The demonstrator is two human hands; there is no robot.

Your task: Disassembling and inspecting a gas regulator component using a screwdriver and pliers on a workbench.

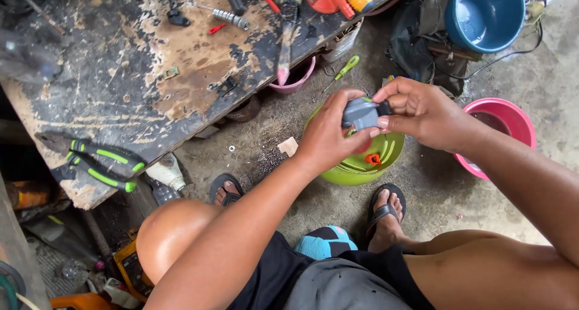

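Right of the frame's centre, the left hand (325,138) and right hand (422,114) pinch 1 small grey part (360,113) between fingertips, both hands closed on it from either side. Directly below it sits a lime-green gas cylinder (362,165) on the floor. A pink basin (512,120) lies right, a blue bucket (485,14) upper right, and green-handled pliers (99,162) rest on the worn surface (120,75) at left.

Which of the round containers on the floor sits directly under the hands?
The lime-green one between the feet; the blue bucket and pink basins stand off to the sides.
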